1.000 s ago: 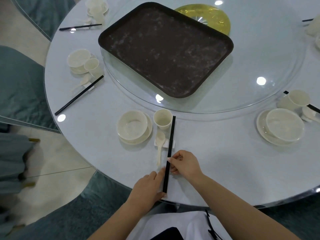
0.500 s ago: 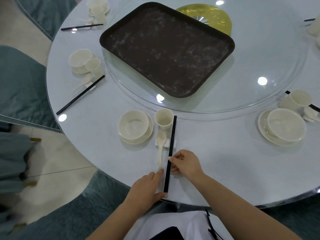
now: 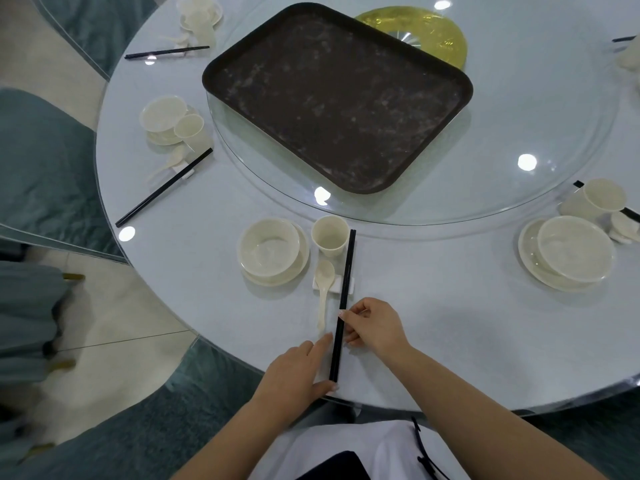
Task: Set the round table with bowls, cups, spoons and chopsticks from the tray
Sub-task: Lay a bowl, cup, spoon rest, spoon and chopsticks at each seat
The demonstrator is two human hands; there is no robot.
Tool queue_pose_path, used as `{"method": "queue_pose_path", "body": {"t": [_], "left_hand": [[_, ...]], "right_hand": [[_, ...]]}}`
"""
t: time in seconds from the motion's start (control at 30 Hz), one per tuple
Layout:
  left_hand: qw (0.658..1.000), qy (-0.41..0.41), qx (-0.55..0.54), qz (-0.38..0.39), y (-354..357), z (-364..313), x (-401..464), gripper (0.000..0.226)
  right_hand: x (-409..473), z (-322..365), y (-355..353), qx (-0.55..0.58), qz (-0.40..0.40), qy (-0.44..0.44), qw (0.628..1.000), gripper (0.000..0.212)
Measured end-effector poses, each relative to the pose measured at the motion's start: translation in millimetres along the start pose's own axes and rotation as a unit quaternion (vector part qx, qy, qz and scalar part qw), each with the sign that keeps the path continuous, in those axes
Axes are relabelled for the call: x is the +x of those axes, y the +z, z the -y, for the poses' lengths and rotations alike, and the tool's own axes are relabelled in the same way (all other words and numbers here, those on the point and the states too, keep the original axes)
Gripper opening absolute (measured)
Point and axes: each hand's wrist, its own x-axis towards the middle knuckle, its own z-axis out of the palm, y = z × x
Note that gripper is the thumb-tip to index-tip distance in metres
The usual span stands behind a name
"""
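The black chopsticks (image 3: pixel 343 303) lay together as a pair on the near part of the round table (image 3: pixel 433 323), running from beside the cup (image 3: pixel 329 235) toward the table's near edge, their middle resting across a small white rest (image 3: pixel 335 285); the right hand (image 3: pixel 372 327) pinched them from the right side, fingers curled, fingertip on the sticks just below the rest; the left hand (image 3: pixel 298 374) lay flat on the table at their near end, fingers straight, the forefinger along the left side of the sticks and the thumb at their tip; the two hands were close but not touching. The spoon (image 3: pixel 324 292) lay just left of the chopsticks, its bowl on the same rest; left of the cup stood a bowl (image 3: pixel 270 247) on a saucer (image 3: pixel 301 268). Beyond, the dark tray (image 3: pixel 337 95) sat on the glass turntable (image 3: pixel 519 133); other place settings lay to the left (image 3: pixel 171 124) and right (image 3: pixel 571 252) around the rim.
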Motion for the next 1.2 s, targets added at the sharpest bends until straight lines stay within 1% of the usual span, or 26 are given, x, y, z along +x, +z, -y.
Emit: {"method": "queue_pose_path", "body": {"t": [0.27, 0.7, 0.8, 0.9, 1.0, 1.13, 1.2], "left_hand": [[1.0, -0.014, -0.002, 0.0, 0, -2, 3, 0.091], [1.0, -0.008, 0.003, 0.024, -1, -2, 1, 0.09], [1.0, -0.003, 0.0, 0.017, -1, -2, 1, 0.085], [1.0, 0.011, -0.011, -0.013, -9, -3, 0, 0.071], [0.996, 0.047, -0.008, -0.081, -29, -7, 0, 0.058], [0.978, 0.071, -0.083, -0.176, -74, -22, 11, 0.049], [0.965, 0.072, -0.142, -0.211, -97, -27, 23, 0.039]], "right_hand": [[1, -3, 0, 0.012, -0.003, 0.006, 1.0, 0.024], [3, -4, 1, 0.013, -0.003, 0.008, 1.0, 0.024], [3, -5, 1, 0.015, -0.002, 0.008, 1.0, 0.024], [3, -3, 1, 0.018, 0.005, 0.011, 1.0, 0.026], [1, 0, -4, 0.026, 0.001, 0.016, 1.0, 0.033], [2, 14, -24, 0.041, -0.043, 0.02, 0.998, 0.036], [5, 30, -41, 0.058, -0.068, 0.012, 0.996, 0.038]]}}
